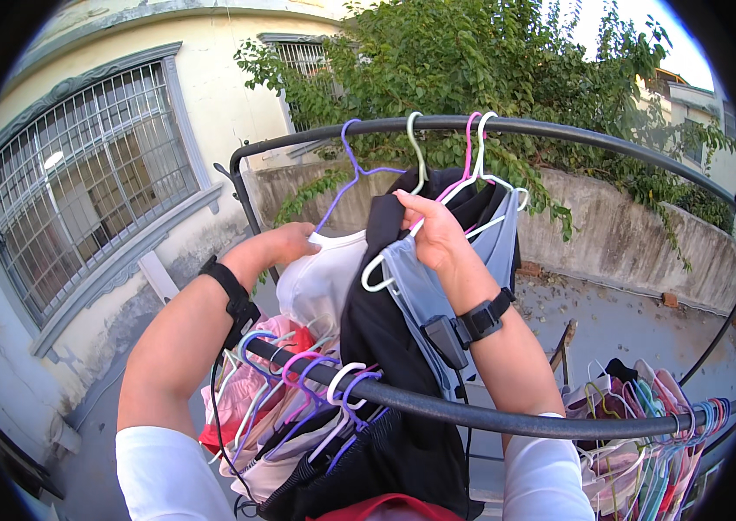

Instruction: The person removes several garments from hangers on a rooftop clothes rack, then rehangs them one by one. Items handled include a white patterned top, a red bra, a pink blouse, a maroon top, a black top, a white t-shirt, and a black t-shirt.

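My left hand point(288, 243) grips the shoulder of a white garment point(316, 280), which hangs from a purple hanger point(353, 170) on the far rail. Just to the right, my right hand point(431, 228) pinches the upper edge of a black garment point(383, 273) between thumb and fingers. A pale green hanger hook point(416, 146) rises behind that black cloth. Against my right hand and wrist lies a grey-blue garment point(495, 241) on a white hanger point(480, 159). A pink hanger point(469, 146) sits close behind it.
Between my arms and body runs the near black metal rail point(459, 411), bearing several hangers of clothes. More clothes point(641, 404) hang at its right end. The far rail point(550, 129) curves before a concrete wall point(602, 241) and leafy branches point(459, 58). A barred window point(91, 189) is at left.
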Tool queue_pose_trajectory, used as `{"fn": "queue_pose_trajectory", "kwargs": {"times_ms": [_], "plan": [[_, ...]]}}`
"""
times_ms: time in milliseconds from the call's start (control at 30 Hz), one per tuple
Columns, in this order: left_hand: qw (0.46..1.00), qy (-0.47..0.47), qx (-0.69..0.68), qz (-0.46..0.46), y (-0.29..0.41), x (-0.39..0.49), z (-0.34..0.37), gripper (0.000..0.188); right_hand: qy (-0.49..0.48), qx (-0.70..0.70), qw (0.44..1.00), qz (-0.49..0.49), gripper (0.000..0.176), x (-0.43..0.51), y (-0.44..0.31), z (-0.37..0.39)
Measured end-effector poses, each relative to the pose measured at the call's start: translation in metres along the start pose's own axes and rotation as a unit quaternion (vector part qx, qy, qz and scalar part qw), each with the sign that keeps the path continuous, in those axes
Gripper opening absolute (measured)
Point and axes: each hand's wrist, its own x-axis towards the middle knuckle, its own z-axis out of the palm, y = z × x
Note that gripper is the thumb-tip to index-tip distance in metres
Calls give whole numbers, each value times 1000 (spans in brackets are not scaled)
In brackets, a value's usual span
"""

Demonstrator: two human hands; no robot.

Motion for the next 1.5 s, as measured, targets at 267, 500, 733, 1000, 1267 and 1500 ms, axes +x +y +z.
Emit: {"fn": "queue_pose_trajectory", "kwargs": {"times_ms": [267,500,733,1000,1267,1500], "plan": [[1000,14,-17,-9,7,-4,-2,28,122,-169,974,-86,11,-59,-64,-29],[1000,13,16,9,12,-8,0,28,211,-224,939,-153,14,-139,-144,-71],[991,129,-5,40,14,-8,10,27,246,-259,918,-170,15,-184,-195,-103],[950,266,-101,128,59,-23,-13,14,315,-303,869,-231,38,-223,-182,-104],[924,307,-155,167,56,-100,-75,9,417,-271,767,-406,31,-270,-115,-119],[834,492,-116,220,-1,-191,-172,19,414,-246,799,-360,30,-290,-72,-142]]}}
